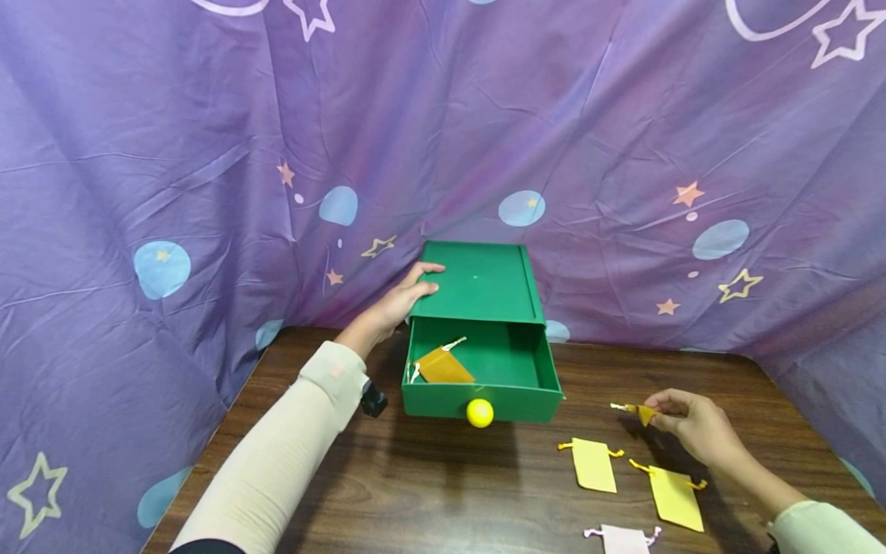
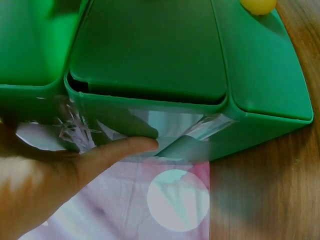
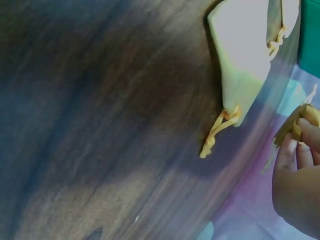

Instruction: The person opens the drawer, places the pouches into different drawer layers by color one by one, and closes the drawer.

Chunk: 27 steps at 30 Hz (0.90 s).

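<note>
A green box [image 1: 477,281] stands with its drawer [image 1: 481,400] pulled out toward me; the drawer has a yellow ball knob [image 1: 480,413]. My left hand [image 1: 398,300] rests against the box's left side and top edge, its thumb [image 2: 122,150] lying straight along the wall in the left wrist view. Inside the drawer, at its left, lies an orange-yellow drawstring pouch [image 1: 443,365]. To the right, my right hand [image 1: 695,427] pinches another orange-yellow drawstring pouch [image 1: 645,415] above the table, with its pale cord pointing left. The right wrist view shows this pouch [image 3: 290,125] bunched at the fingertips.
On the brown wooden table [image 1: 388,492] lie a yellow pouch [image 1: 593,465], a second yellow pouch [image 1: 674,496] and a pale pink pouch [image 1: 623,540], in front of my right hand. Behind the table hangs a purple curtain [image 1: 429,138] with stars. Clear tape [image 2: 195,127] covers part of the box.
</note>
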Tool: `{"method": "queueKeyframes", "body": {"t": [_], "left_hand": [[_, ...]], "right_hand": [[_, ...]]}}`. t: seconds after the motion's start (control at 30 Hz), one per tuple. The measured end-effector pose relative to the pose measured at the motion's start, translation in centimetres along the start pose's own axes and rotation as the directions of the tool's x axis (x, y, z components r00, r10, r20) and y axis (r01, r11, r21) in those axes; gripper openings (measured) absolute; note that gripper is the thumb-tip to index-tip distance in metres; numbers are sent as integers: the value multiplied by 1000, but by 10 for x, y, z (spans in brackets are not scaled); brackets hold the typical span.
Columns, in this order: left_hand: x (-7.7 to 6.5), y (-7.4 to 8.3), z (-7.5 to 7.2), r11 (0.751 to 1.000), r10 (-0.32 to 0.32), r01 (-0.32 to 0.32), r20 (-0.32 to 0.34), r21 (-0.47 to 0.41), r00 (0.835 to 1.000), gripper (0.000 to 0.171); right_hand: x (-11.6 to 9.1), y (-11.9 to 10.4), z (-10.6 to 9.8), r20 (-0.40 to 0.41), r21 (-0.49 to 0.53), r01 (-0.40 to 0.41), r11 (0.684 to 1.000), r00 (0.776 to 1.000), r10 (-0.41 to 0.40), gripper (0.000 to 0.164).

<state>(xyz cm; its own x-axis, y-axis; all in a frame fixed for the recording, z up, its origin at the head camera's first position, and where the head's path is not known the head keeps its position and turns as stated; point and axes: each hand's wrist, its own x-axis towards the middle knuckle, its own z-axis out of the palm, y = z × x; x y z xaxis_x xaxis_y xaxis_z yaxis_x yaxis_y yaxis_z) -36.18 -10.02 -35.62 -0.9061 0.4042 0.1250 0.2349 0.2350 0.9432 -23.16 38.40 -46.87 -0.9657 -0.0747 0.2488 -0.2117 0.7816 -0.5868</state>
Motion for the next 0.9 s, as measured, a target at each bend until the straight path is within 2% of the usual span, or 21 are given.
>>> {"method": "queueKeyframes", "body": {"t": [0.67, 0.9], "left_hand": [[-1, 0, 0, 1000, 19, -19, 2, 0, 1000, 48], [0, 0, 0, 1000, 26, -26, 5, 2, 1000, 48]], "right_hand": [[3, -14, -2, -53, -2, 55, 999, 997, -55, 21], [5, -20, -6, -46, 15, 68, 998, 997, -67, 21]]}}
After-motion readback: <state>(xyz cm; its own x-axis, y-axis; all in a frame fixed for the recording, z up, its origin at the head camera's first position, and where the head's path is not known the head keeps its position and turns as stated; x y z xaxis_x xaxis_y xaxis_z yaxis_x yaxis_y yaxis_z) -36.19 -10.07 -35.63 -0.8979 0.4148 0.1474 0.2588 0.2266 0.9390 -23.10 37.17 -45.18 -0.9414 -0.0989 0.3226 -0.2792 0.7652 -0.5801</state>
